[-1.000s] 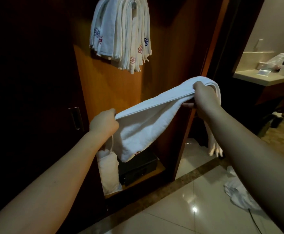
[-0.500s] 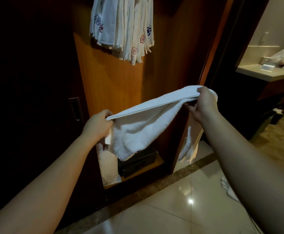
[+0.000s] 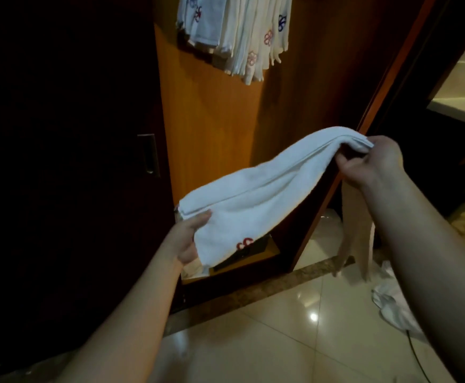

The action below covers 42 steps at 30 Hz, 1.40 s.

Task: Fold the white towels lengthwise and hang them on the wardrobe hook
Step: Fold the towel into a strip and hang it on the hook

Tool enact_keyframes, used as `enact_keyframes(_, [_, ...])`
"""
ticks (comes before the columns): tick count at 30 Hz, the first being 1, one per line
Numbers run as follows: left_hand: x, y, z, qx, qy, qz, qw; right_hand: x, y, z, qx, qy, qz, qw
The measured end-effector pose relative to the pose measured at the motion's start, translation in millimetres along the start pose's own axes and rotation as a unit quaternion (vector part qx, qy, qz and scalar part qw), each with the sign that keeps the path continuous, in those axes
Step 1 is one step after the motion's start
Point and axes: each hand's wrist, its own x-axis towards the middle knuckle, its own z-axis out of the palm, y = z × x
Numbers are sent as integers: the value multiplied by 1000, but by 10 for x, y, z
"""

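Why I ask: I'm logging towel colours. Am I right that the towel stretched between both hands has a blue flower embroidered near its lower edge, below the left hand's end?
Not quite. The head view shows the embroidery on the held towel is red, not blue. The rest stands: it sits near the lower edge, at the end the left hand holds, while the right hand grips the other end.

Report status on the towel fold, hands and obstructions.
Left hand grips low end, right hand pinches high end. White towel folded lengthwise, not yet hung. Hanging towels above; path unobstructed.
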Motion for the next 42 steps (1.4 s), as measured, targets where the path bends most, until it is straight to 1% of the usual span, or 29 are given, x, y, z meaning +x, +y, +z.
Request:
enact_keyframes(2, [55,96,-16,62,37,26,997,72,-1,-75,-20,21,-8,1000])
enact_keyframes(4, [84,185,-61,85,70,35,993,143,0,-154,-48,33,-14,998])
enact_keyframes(6, [53,223,-84,123,64,33,990,199,16,-212,-60,43,-9,997])
enact_keyframes(8, [13,334,-107,149,45,53,986,243,22,-257,-51,48,-2,998])
enact_keyframes(9, [0,427,-149,138,38,78,987,259,18,-278,-44,48,2,998])
enact_keyframes(11, [-37,628,-207,104,6,158,982,284,5,-306,-38,41,17,998])
enact_keyframes(12, [-66,708,-224,106,5,191,976,297,5,-311,-42,35,25,998])
enact_keyframes(13, [-98,755,-236,120,26,205,971,311,15,-316,-49,29,30,998])
enact_keyframes(15, [-132,769,-273,170,73,197,963,331,67,-334,-75,11,29,997])
enact_keyframes(16, [-127,748,-320,198,78,188,959,345,99,-355,-88,4,29,996])
enact_keyframes(18, [-132,724,-403,212,73,174,959,390,166,-421,-107,9,35,994])
enact_keyframes(21, [-145,696,-491,132,72,151,977,411,246,-494,-124,16,44,991])
enact_keyframes(24, [-142,530,-516,38,96,139,985,418,300,-522,-147,11,55,988])
enact_keyframes(28, [-137,280,-576,-115,116,131,978,394,386,-563,-183,-27,75,980])
enact_keyframes(30, [-113,187,-641,-147,126,129,973,377,427,-603,-184,-48,84,978])
enact_keyframes(32, [-96,96,-714,-167,154,121,966,361,455,-640,-184,-53,87,978])
enact_keyframes(34, [-74,24,-797,-163,180,109,964,358,468,-680,-181,-53,83,979])
enact_keyframes(37, [-65,-23,-842,-80,199,43,976,335,484,-722,-175,-50,76,980])
enact_keyframes(39, [-62,-57,-840,-45,162,2,986,303,500,-725,-165,-41,70,983])
enact_keyframes(41, [-55,-106,-856,-41,120,-17,992,262,501,-697,-132,-30,64,989])
enact_keyframes(42, [-44,-136,-869,-44,116,-26,992,248,485,-671,-109,-23,62,992])
